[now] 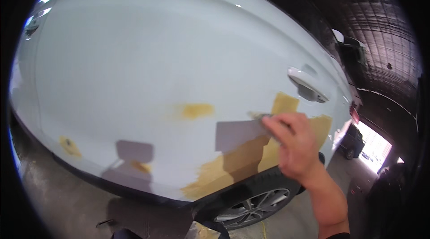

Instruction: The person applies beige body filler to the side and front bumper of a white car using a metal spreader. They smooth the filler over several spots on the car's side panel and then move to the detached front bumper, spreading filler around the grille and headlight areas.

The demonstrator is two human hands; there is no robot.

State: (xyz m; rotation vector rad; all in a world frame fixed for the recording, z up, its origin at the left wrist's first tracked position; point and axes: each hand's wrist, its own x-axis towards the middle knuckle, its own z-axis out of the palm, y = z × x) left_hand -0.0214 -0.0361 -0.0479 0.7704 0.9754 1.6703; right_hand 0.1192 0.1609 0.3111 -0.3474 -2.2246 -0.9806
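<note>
My right hand [296, 142] reaches in from the lower right, its fingers pinched round a small putty knife [257, 115]. Pale yellowish paste shows at the knife's tip, close to the white car door [116, 59]. A broad coat of yellow body filler [210, 174] covers the panel above the wheel arch. Smaller filler patches lie elsewhere, one mid-door [197, 110] and one below the handle [285, 103]. At the bottom edge, a greyish board [199, 231] carries yellow paste; what holds it is hidden. My left hand is out of view.
A door handle [309, 85] juts out at upper right. Below the arch stands a wheel [253, 207] with a black tyre. A dark vehicle [351, 142] is near the bright opening at far right. Shadows fall across the lower panel.
</note>
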